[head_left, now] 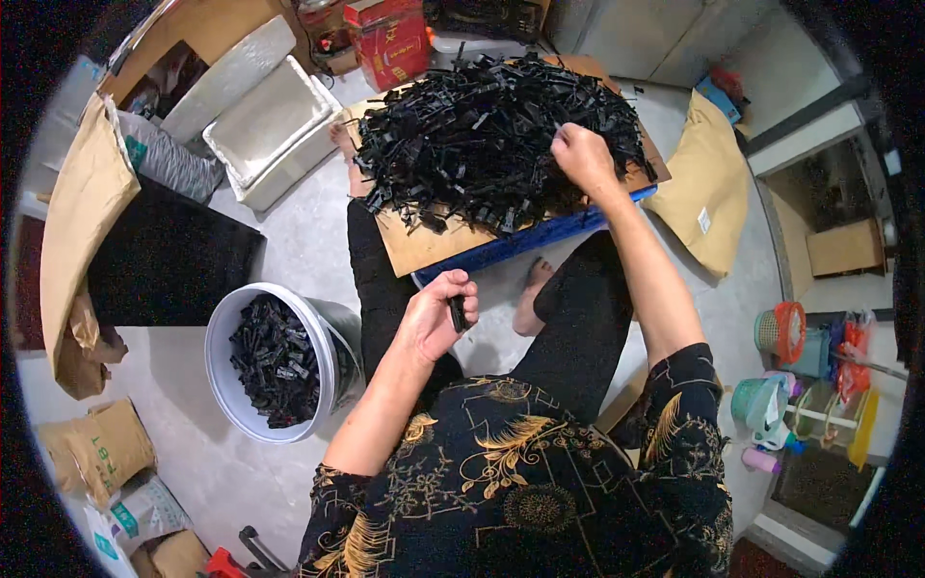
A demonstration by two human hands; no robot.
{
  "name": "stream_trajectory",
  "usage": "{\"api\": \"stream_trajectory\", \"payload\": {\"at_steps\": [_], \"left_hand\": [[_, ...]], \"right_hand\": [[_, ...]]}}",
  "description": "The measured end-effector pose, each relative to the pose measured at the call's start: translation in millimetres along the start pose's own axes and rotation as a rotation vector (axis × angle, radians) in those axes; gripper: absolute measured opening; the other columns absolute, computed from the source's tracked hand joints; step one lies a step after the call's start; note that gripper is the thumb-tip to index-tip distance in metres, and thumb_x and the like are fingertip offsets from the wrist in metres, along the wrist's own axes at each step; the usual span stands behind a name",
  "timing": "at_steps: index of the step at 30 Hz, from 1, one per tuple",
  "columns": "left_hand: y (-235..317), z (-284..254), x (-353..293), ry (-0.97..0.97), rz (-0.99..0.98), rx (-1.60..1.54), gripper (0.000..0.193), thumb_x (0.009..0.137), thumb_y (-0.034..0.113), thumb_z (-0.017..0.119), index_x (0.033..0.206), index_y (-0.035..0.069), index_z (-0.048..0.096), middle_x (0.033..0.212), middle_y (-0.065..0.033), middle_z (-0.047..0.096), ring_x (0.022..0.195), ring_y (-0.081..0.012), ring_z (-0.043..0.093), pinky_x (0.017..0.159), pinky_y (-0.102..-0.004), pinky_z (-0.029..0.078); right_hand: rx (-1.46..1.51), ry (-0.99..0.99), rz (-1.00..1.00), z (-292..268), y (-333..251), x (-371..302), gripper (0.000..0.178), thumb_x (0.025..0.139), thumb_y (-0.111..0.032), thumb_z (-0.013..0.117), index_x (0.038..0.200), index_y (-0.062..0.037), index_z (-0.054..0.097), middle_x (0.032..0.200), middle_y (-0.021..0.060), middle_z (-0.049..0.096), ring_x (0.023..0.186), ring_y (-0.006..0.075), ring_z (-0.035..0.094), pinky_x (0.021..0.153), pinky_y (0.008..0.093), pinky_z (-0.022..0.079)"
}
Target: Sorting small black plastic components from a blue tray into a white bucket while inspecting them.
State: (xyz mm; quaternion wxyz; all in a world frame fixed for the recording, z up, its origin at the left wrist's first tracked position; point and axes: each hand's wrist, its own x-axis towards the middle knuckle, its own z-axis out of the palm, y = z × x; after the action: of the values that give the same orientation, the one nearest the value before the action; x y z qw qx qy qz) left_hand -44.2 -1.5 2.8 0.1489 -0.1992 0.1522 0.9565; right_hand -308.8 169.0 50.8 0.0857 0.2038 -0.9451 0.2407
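Note:
A large heap of small black plastic parts (482,144) lies on a brown board (409,239) over a blue crate (540,237) in front of me. My left hand (438,313) is closed around a black plastic part (457,313), held in front of the board's near edge. At the heap's right side, my right hand (583,159) has its fingers curled together; whatever they may hold is hidden. A white bucket (332,371) to the left contains many similar black parts (275,361).
White foam boxes (275,125) and a black cabinet (164,255) stand at the left. A red carton (387,43) is behind the heap. A tan sack (708,183) lies on the right, with plastic baskets (766,405) nearer. More sacks (101,448) are at the lower left.

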Motion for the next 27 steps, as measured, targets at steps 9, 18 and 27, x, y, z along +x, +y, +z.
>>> {"api": "stream_trajectory", "payload": {"at_steps": [9, 18, 27], "left_hand": [[23, 44, 5, 0.035, 0.257, 0.194, 0.033, 0.086, 0.021, 0.057, 0.108, 0.001, 0.045, 0.09, -0.012, 0.059, 0.058, -0.0113, 0.056, 0.042, -0.0181, 0.041], [43, 58, 14, -0.139, 0.389, 0.06, 0.024, 0.086, 0.021, 0.057, 0.099, 0.004, 0.047, 0.098, -0.0147, 0.059, 0.065, -0.0152, 0.062, 0.043, -0.0167, 0.044], [33, 43, 3, -0.145, 0.326, 0.118, 0.044, 0.084, 0.028, 0.059, 0.119, 0.008, 0.042, 0.097, -0.0125, 0.061, 0.068, -0.0114, 0.061, 0.042, -0.0158, 0.04]], "right_hand": [[0.546, -0.18, 0.005, -19, -29, -42, 0.021, 0.087, -0.022, 0.053, 0.072, -0.0074, 0.051, 0.057, -0.0085, 0.039, 0.05, 0.001, 0.036, 0.043, 0.0181, 0.028], [0.649, -0.247, -0.085, 1, -117, -136, 0.011, 0.089, -0.009, 0.051, 0.083, 0.0, 0.05, 0.069, -0.0018, 0.047, 0.065, 0.0053, 0.044, 0.058, 0.0214, 0.039], [0.694, -0.244, -0.026, 18, -108, -168, 0.008, 0.09, -0.009, 0.049, 0.089, -0.0021, 0.053, 0.074, 0.0025, 0.058, 0.069, 0.0094, 0.052, 0.062, 0.0232, 0.043]]}}
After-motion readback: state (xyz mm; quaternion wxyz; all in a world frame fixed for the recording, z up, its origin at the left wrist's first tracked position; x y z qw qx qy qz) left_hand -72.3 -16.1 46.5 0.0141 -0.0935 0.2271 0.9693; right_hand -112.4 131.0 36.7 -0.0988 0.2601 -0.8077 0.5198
